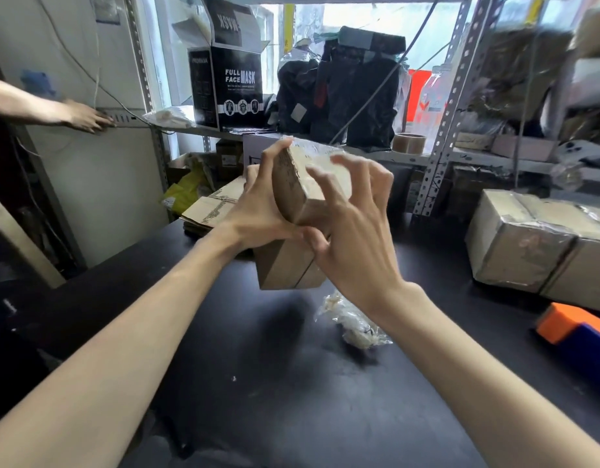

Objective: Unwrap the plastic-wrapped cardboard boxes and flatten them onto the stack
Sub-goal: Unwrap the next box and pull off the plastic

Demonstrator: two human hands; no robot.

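Cardboard box (291, 187), wrapped: gripped by left hand (258, 214), clawed by splayed right hand (356, 244). Scrap wrap (356, 319) shed; stack (210, 207) begun; bundle (528, 244) untouched.

The black carton (237, 86) on the shelf reads "FULL FACE MASK" — its side, "PROMASK".

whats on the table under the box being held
Crumpled plastic wrap lies on the black table below the held box, slightly right. The tabletop behind the box is covered.

A table (258, 383) is carrying crumpled plastic (354, 324) near centre, wrapped boxes (534, 244) far right, an orange-and-blue block (575, 329) right, and flat cardboard (207, 211) far left.
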